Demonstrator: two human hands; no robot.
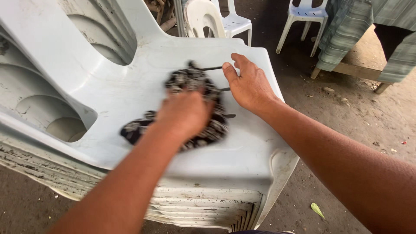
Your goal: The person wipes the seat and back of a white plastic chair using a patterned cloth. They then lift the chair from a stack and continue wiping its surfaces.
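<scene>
Black-and-white rag (203, 108) lies bunched mid-seat on the chair (242, 164), under the closed left hand (184, 113). It looks soft and light, best gripped by its bunched middle. Right hand (249, 84) lies flat just beside it, fingers spread, holding nothing.

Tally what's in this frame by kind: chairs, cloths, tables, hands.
White plastic chairs standing apart: 2
Stack of white plastic chairs: 1
Black-and-white cloth: 1
Cloth-draped table: 1
Hands: 2, left hand, right hand
Total: 7

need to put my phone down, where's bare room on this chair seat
Bare seat along the front edge, and on the left between the cloth and the armrest. The middle is crowded: left hand on the cloth, right hand by the slots.
</scene>
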